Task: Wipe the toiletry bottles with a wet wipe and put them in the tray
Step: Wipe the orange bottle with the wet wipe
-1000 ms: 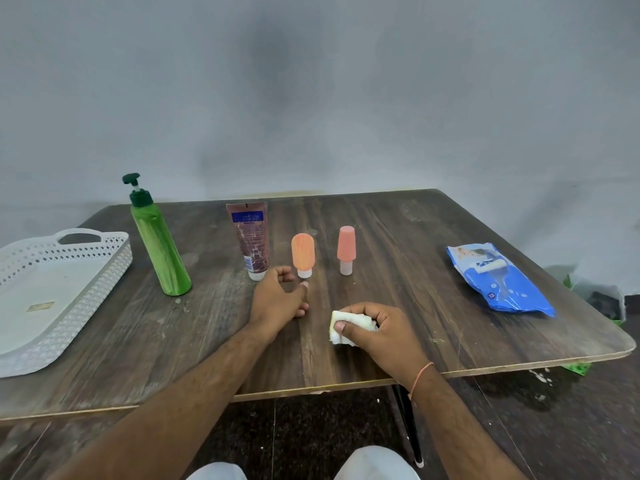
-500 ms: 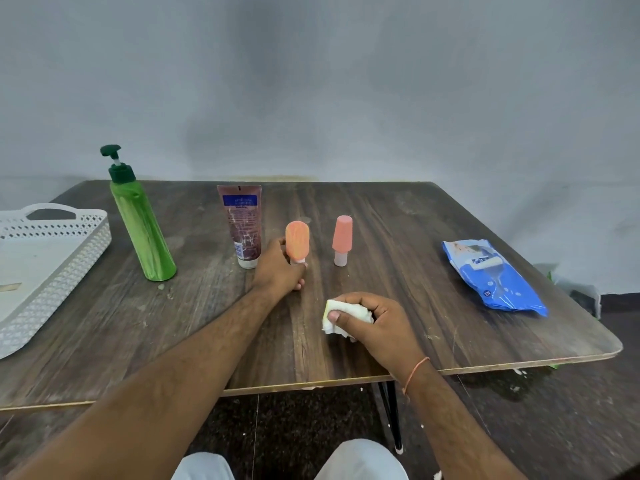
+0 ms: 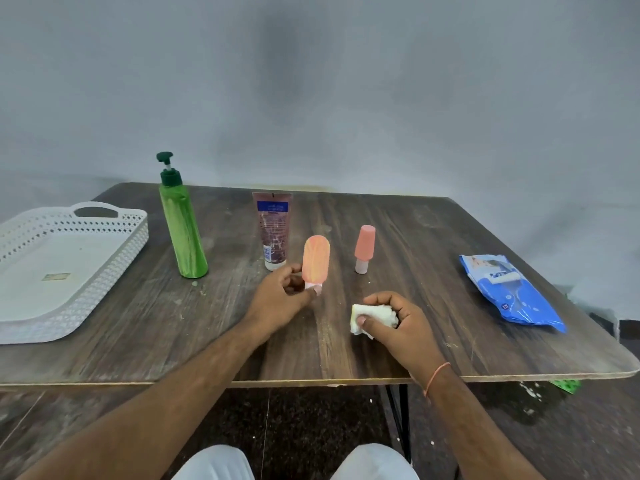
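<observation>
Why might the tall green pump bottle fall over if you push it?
The green pump bottle is tall on a narrow base, so a push near its pump would probably tip it. Its glossy plastic may feel slippery under the wet wipe. It looks rigid, so probably not squishy.

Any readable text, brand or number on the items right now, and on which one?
Nothing can be read for certain.
Brown tube: blue label band and small print, too blurred.
Blue wipes packet: white logo and a small round mark, unreadable.
Tray: sticker on its floor, illegible.
</observation>
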